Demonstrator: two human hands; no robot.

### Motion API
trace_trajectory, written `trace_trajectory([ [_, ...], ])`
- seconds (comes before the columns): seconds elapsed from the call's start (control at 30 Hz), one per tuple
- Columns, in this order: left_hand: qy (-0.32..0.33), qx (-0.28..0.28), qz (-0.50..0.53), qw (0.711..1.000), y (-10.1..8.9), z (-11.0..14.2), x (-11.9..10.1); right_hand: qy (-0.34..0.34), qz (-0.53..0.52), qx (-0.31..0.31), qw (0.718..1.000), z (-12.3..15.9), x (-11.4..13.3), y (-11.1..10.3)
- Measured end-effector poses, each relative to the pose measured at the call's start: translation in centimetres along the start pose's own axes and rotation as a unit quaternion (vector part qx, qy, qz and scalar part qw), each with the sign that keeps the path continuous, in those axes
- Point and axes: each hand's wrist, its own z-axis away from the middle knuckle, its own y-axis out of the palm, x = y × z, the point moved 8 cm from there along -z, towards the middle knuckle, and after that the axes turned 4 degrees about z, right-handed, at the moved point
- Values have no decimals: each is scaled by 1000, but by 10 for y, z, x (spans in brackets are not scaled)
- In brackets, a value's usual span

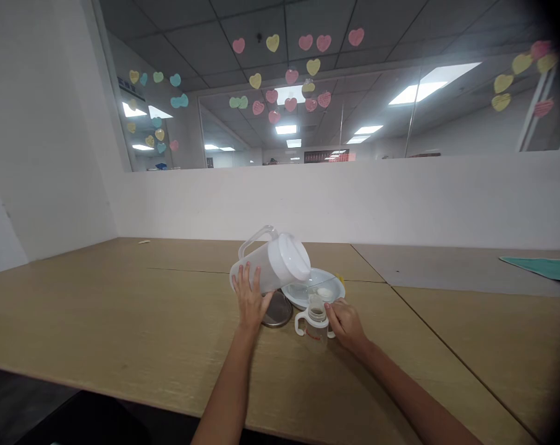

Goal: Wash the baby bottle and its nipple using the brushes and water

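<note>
My left hand (250, 298) grips the body of a translucent plastic pitcher (256, 267) with a white lid (290, 256). The pitcher is tilted, its lid end toward the right and its handle up. Below the lid stands a small clear baby bottle (315, 332) with two white side handles and an uncapped neck. My right hand (347, 324) is closed around the bottle's right handle, mostly hiding it. Behind the bottle lies a white basin (338, 284) with a small white piece in it. A round dark metal disc (279, 310) lies under the pitcher. Whether liquid is flowing I cannot tell.
The wooden table (122, 321) has seams running across its right side. A teal cloth (542, 270) lies at the far right, and a small pale scrap (143, 241) at the back left. A white wall (206, 201) with a window above it closes off the back.
</note>
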Motion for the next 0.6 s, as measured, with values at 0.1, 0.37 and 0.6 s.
trace_trajectory([
  [0.1, -37, -22, 41, 998, -7, -4, 4, -2, 5, 1, 1000, 0, 0, 0],
  [0.37, -51, -25, 121, 991, -14, -1, 14, -6, 70, -32, 997, -1, -3, -4],
  [0.6, 104, -12, 113, 988, -15, -1, -7, -17, 85, -33, 996, -4, 2, -6],
])
